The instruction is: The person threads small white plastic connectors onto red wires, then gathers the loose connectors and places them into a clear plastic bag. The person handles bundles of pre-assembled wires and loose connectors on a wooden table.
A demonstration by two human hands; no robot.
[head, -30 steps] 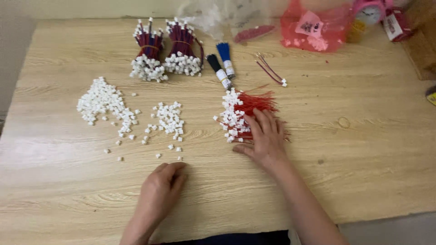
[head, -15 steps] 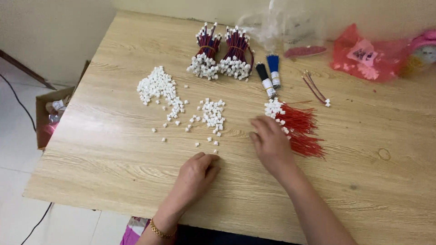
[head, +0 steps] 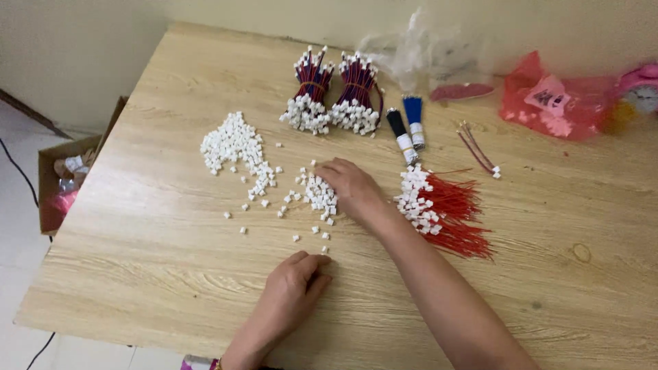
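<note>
Item: small white plastic connector housings point(head: 319, 194), loose pile, mid light wooden counter point(head: 171, 274).
Your right hand point(head: 353, 188): palm down, fingers resting on that pile; grip loosely spread, pinching nothing visible.
Your left hand point(head: 295, 284): flat on the counter, fingers curled.
Adjacent: red wire bundle with white ends point(head: 445, 209), just right of your right hand.

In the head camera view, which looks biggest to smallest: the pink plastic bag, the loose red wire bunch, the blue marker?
1. Pink plastic bag, largest, though it lies farther from the camera.
2. Loose red wire bunch, looks slightly smaller; close call.
3. Blue marker, clearly smallest.
</note>
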